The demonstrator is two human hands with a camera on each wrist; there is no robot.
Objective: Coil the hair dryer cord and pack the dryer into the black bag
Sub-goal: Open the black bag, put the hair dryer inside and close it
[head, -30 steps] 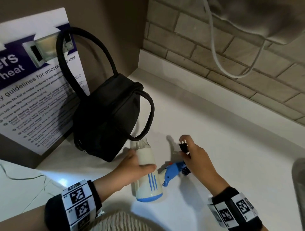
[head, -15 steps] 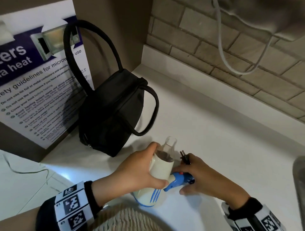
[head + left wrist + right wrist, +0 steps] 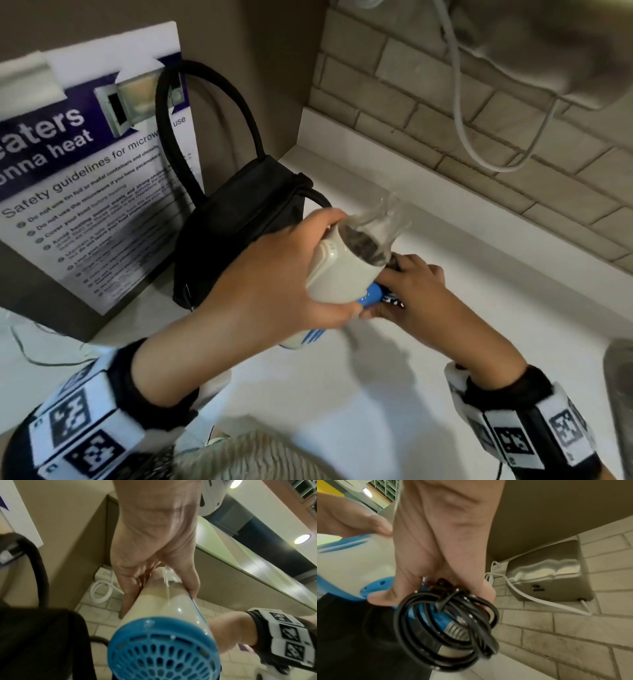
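Observation:
A white hair dryer [image 3: 337, 274] with a blue rear grille [image 3: 157, 650] and a clear nozzle is lifted off the counter, nozzle up, beside the black bag [image 3: 239, 222]. My left hand [image 3: 274, 284] grips its barrel [image 3: 164, 601]. My right hand [image 3: 411, 291] holds the folded blue handle [image 3: 371, 296] together with the black cord [image 3: 447, 628], which is coiled in loops around the handle [image 3: 426, 614] and tied. The bag stands in the corner with its handles up; whether its top is open does not show.
A safety poster [image 3: 85, 178] leans behind the bag. A steel wall unit [image 3: 547, 572] with a white cable [image 3: 479, 137] hangs on the brick wall [image 3: 513, 171]. White counter [image 3: 479, 291] stretches right; a metal object [image 3: 620, 394] sits at the right edge.
The dryer has come off the counter and tilted nozzle up, rising toward the bag. My right hand has closed round the handle and cord bundle, hiding the plug.

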